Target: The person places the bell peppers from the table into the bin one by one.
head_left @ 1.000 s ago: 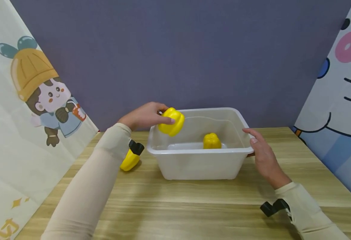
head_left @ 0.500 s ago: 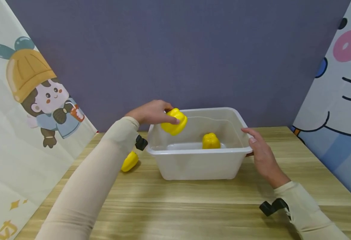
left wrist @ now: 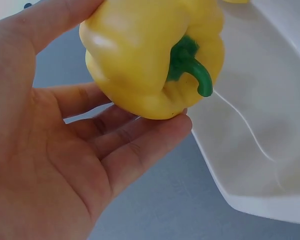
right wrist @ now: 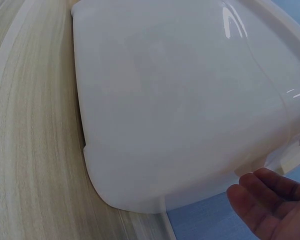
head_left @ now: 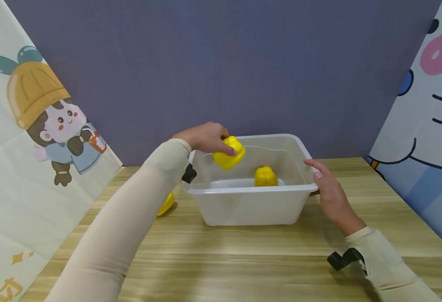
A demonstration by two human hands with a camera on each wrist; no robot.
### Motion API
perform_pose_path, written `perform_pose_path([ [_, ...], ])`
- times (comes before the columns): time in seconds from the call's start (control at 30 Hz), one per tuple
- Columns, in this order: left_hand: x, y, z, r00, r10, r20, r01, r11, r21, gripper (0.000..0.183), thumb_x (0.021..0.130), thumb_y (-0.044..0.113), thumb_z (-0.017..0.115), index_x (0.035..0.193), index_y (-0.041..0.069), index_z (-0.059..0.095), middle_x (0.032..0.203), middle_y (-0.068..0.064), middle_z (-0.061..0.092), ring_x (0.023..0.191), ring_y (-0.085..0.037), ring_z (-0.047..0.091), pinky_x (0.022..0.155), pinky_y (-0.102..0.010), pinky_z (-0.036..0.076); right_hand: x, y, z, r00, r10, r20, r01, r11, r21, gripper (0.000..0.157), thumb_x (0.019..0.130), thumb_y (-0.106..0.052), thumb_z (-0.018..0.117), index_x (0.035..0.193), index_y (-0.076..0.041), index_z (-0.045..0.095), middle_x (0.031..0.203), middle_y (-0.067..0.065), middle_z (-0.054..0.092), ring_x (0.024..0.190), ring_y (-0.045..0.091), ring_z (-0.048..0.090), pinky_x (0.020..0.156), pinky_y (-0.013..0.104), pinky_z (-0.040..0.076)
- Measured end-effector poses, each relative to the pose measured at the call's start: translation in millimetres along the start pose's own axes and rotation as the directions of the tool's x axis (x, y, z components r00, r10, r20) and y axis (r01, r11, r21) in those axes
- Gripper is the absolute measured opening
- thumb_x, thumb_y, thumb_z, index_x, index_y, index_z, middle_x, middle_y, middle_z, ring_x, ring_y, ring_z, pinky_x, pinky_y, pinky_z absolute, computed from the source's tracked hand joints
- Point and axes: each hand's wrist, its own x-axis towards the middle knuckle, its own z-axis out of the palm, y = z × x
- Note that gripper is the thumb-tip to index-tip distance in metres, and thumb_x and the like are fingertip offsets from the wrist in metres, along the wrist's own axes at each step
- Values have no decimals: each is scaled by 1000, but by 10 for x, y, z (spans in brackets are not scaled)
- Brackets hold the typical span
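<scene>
My left hand [head_left: 206, 137] holds a yellow bell pepper [head_left: 230, 153] over the left part of a white plastic tub [head_left: 247, 205]. In the left wrist view the pepper [left wrist: 145, 55] shows its green curved stem, with the thumb on one side and the fingertips on the other. A second yellow bell pepper [head_left: 266, 176] sits inside the tub. At the tub's right end, my right hand [head_left: 332, 197] grips the rim. Its fingers [right wrist: 260, 200] curl in under that rim beside the outer wall in the right wrist view.
Another yellow piece [head_left: 166, 204] lies on the wood-grain table [head_left: 206, 264] left of the tub, partly hidden by my left sleeve. A grey-blue partition [head_left: 221, 63] rises behind the tub. Printed cartoon panels stand at the left [head_left: 51, 121] and right [head_left: 432, 109].
My left hand has carried the bell pepper rightward, further over the tub. Its sleeve now covers more of the yellow piece on the table. My right hand stays at the rim.
</scene>
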Motion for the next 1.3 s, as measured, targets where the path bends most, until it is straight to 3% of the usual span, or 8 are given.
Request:
perform_pose_path([
  [0.23, 35, 120, -5, 999, -8, 40, 8, 1000, -4, 41, 89, 49, 71, 110, 15, 68, 98, 1, 68, 88, -18, 62, 80, -32, 51, -67, -62, 21, 1000, 6, -15, -6, 1000, -4, 44, 111, -23, 27, 148, -5, 41, 131, 21, 50, 92, 7, 53, 67, 23, 51],
  [0.5, 13, 108, 68, 997, 1, 75, 0, 1000, -19, 41, 90, 47, 71, 112, 13, 67, 101, -1, 67, 89, -19, 60, 81, -32, 50, -139, -131, 73, 1000, 15, -19, -15, 1000, 24, 45, 111, -24, 28, 148, -3, 41, 130, 20, 50, 90, 7, 55, 65, 23, 51],
  [0.8, -25, 139, 160, 997, 30, 64, -27, 998, -53, 39, 89, 47, 71, 109, 13, 68, 97, 0, 68, 86, -18, 61, 79, -32, 50, -235, -219, 104, 999, 21, -29, -21, 1000, -9, 46, 111, -26, 27, 149, -4, 40, 131, 22, 50, 91, 7, 54, 66, 23, 51],
  [1.3, -109, 158, 209, 997, 29, 74, -29, 1000, 2, 37, 89, 48, 71, 106, 15, 69, 95, -1, 68, 84, -17, 59, 77, -31, 48, -378, -388, 165, 999, 33, -38, -36, 997, -61, 46, 111, -25, 26, 151, -7, 39, 139, 21, 47, 95, 11, 53, 70, 26, 51],
])
